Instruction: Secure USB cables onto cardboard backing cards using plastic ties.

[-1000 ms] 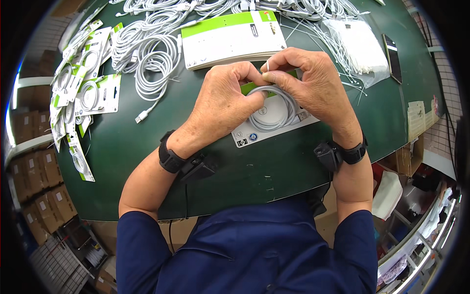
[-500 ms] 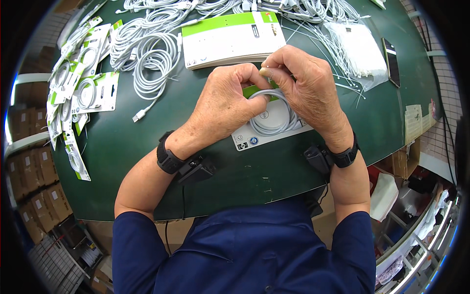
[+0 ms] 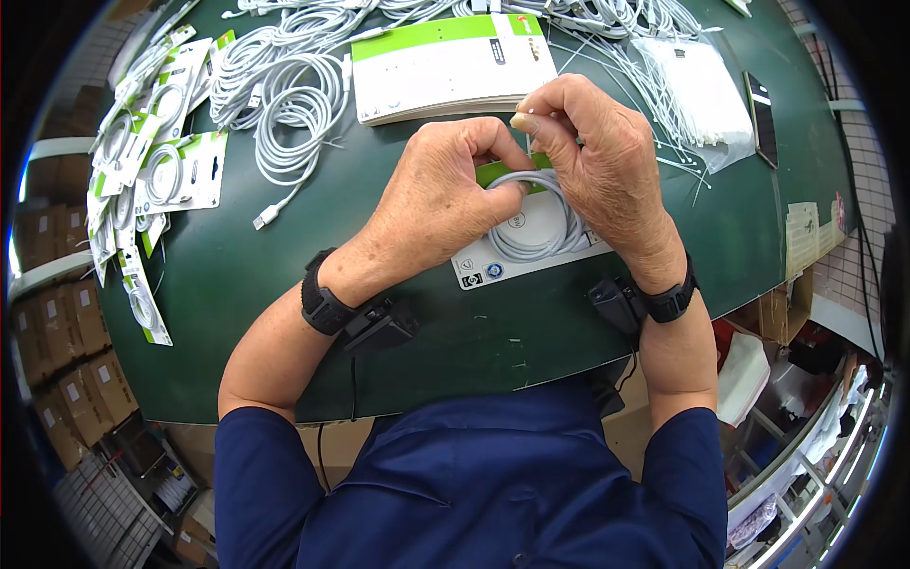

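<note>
My left hand (image 3: 441,204) is curled knuckles-up over the coiled white cable (image 3: 536,213), fingertips pressing its left side down onto the backing card (image 3: 531,261). My right hand (image 3: 602,161) arches above the coil's right side, thumb and forefinger pinched together high over the card; whether anything thin sits in that pinch I cannot tell. Both wrists, each with a black band, lie low near the table's (image 3: 284,313) front edge.

The coil lies on the white card with the green top strip, in the middle of the green table, just in front of the flat white and green box (image 3: 445,71). To the left, loose white cables (image 3: 284,104) spread in loops, and beyond them finished carded cables (image 3: 156,171) fan along the rim. A clear bag (image 3: 706,100) and a dark phone (image 3: 763,114) sit to the right. Bare green shows ahead of my forearms and left of my hand.

Compared with a moment ago, my right thumb and forefinger have lifted from the coil and now pinch above it; the left hand has stayed put.
</note>
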Available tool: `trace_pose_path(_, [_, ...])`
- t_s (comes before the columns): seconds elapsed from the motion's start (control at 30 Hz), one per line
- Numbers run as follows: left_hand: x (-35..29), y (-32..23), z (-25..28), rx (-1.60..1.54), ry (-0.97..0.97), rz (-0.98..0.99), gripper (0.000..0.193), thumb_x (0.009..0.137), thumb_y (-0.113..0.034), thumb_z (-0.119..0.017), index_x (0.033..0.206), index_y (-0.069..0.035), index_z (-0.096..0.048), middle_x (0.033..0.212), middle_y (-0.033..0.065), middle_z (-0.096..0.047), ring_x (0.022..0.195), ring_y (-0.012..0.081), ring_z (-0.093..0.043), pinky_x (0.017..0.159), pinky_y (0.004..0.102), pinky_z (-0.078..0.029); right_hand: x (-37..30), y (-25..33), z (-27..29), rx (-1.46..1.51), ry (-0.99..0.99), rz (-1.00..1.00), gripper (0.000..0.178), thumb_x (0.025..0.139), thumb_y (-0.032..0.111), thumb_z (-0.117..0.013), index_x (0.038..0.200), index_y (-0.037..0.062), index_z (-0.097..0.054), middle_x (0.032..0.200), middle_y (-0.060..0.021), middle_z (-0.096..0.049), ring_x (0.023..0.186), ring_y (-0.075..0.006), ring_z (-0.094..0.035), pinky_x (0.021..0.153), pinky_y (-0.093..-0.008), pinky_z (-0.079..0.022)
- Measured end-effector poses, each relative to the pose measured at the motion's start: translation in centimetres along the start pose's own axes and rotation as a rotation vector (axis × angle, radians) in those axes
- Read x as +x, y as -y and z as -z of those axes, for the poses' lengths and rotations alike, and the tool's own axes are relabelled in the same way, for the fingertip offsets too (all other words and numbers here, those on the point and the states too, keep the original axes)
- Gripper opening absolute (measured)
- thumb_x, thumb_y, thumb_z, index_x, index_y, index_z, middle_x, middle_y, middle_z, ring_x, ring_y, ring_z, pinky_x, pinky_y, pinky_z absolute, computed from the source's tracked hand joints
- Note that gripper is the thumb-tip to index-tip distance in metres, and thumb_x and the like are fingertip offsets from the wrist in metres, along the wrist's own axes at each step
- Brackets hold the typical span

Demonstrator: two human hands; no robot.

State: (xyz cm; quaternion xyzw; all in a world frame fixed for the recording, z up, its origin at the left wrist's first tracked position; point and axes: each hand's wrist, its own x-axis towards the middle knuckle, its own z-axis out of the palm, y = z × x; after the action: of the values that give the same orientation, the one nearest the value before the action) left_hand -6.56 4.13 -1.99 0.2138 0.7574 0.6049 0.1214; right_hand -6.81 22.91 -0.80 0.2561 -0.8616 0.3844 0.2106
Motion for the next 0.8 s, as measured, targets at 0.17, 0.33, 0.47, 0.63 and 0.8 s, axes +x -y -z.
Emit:
trace_pose_path(0.17, [-0.08, -0.12, -0.11, -0.023, 0.005, 0.039, 0.013, 0.075, -0.004, -0.066, 0.085, 0.004, -0.068, 0.075, 0.0081, -0.068, 0.069, 0.0117, -0.060, 0.067, 0.0292, -0.051, -0.10, -0.28, -0.13, 0.033, 0.007, -0.032, 0.009, 0.093, 0.005, -0.071, 0.097, 0.0040, -0.063, 0.081, -0.0041, -0.069, 0.067, -0.0135, -0.069, 0.058, -0.0263, -0.055])
trace_pose_path(0.33, [-0.04, -0.18, -0.13, -0.012, 0.008, 0.030, 0.013, 0.075, -0.004, -0.065, 0.086, 0.004, -0.068, 0.076, 0.0088, -0.069, 0.069, 0.0123, -0.061, 0.067, 0.0295, -0.052, -0.04, -0.11, -0.38, 0.067, -0.041, -0.086, 0.014, 0.090, 0.009, -0.074, 0.093, 0.0058, -0.060, 0.078, -0.0114, -0.069, 0.067, -0.0289, -0.070, 0.057, -0.0355, -0.054])
trace_pose_path(0.47, [-0.08, -0.02, -0.14, 0.000, 0.012, 0.034, 0.013, 0.075, -0.003, -0.065, 0.086, 0.004, -0.068, 0.076, 0.0087, -0.069, 0.069, 0.0124, -0.061, 0.067, 0.0294, -0.052, -0.09, -0.26, -0.57, 0.072, -0.052, -0.086, 0.016, 0.091, 0.010, -0.073, 0.094, 0.0058, -0.058, 0.079, -0.0117, -0.069, 0.067, -0.0288, -0.070, 0.057, -0.0356, -0.054])
trace_pose_path(0.63, [-0.13, 0.05, -0.20, -0.022, 0.015, 0.046, 0.013, 0.075, -0.003, -0.066, 0.085, 0.004, -0.068, 0.076, 0.0084, -0.069, 0.069, 0.0122, -0.061, 0.066, 0.0293, -0.051, -0.10, -0.18, -0.60, 0.076, -0.049, -0.108, 0.016, 0.093, 0.010, -0.072, 0.095, 0.0061, -0.057, 0.081, -0.0115, -0.070, 0.069, -0.0283, -0.071, 0.057, -0.0355, -0.054])
trace_pose_path(0.8, [-0.04, 0.11, -0.23, -0.020, 0.022, 0.047, 0.013, 0.075, -0.004, -0.066, 0.085, 0.004, -0.068, 0.076, 0.0081, -0.069, 0.068, 0.0118, -0.060, 0.066, 0.0291, -0.051, -0.16, -0.34, -0.68, 0.094, -0.049, -0.125, 0.015, 0.093, 0.010, -0.072, 0.096, 0.0048, -0.058, 0.081, -0.0119, -0.070, 0.068, -0.0273, -0.071, 0.057, -0.0347, -0.054])
